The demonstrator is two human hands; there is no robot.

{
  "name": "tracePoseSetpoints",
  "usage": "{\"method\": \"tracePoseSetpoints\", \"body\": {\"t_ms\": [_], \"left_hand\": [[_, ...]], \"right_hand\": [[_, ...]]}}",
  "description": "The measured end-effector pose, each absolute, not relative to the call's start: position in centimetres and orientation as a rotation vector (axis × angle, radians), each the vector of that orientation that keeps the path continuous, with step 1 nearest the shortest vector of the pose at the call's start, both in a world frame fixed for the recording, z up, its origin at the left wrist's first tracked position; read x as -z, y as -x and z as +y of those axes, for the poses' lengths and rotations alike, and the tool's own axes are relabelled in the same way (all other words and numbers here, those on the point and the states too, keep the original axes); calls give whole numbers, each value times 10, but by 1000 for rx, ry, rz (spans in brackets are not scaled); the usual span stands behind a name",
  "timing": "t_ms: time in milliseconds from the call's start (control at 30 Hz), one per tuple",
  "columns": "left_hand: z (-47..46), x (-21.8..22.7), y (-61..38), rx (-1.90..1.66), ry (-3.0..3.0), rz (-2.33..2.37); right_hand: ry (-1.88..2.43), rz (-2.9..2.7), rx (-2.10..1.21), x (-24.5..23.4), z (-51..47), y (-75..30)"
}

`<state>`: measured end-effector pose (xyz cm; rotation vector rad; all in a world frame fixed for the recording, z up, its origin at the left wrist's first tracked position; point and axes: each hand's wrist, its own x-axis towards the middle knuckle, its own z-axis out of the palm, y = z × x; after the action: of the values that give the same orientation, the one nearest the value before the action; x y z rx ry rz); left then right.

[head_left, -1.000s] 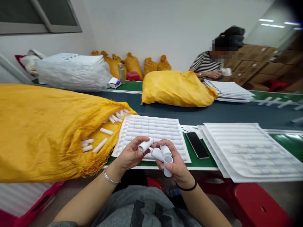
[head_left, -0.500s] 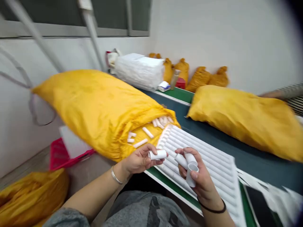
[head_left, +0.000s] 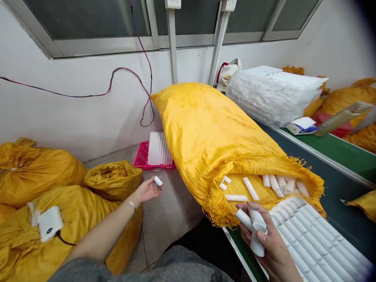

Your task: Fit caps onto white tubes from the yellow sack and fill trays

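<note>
My left hand (head_left: 149, 190) is stretched out to the left over the floor, a short white tube (head_left: 158, 181) held loosely at its fingertips. Close by on the left is a yellow sack with an open, crumpled mouth (head_left: 114, 172). In my right hand (head_left: 272, 239) three white tubes (head_left: 257, 239) are gripped together, their ends pointing different ways. That hand is at the left edge of rows of white tubes (head_left: 315, 231) on the bench. Just behind it lies a big yellow woven sack (head_left: 217, 129), its mouth open, with several loose white tubes (head_left: 250, 188) inside.
On the floor stands a pink basket (head_left: 142, 156) holding a ribbed white sheet (head_left: 158, 149). Full yellow sacks (head_left: 44, 168) crowd the left, a white device (head_left: 50, 223) with a cable on one. A plastic-wrapped bundle (head_left: 264, 94) sits on the green-edged bench (head_left: 352, 156).
The view has swung left. My left hand has moved from beside my right hand out to the left, carrying its tube. My right hand still holds its three tubes near the sack's mouth.
</note>
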<state>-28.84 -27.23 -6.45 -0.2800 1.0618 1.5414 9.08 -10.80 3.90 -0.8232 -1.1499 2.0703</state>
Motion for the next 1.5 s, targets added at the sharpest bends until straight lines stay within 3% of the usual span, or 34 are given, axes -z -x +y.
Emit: {"method": "tracePoseSetpoints", "body": {"t_ms": [233,433,500,600,733,867,1067,1500], "left_hand": [[-197,7,399,-1931,385,1542],[-167,-33,305,-2169,-133,1663],[-169,-43,244,-2040,-445,1594],[-175,-55,159,-1402,-1509,1420],[-165,-56,98,-1088,-1906,1379],[-153,-49,93,-1203,-1754,1344],[-150,-48,104,-1413,-1171,921],[-149,-51,106,-1173,-498,487]], "right_hand": [[763,-1089,-2127,-17,-101,-80],[599,-921,-2262,-22,-98,-64],[549,-879,-2277,-24,-97,-58],[576,-855,-2224,-28,-98,-48],[686,-831,-2042,-36,-104,-35],[725,-887,-1948,-42,-105,-32],[777,-981,-1943,-49,-100,-37],[925,-1316,-1640,-56,-95,-39]]}}
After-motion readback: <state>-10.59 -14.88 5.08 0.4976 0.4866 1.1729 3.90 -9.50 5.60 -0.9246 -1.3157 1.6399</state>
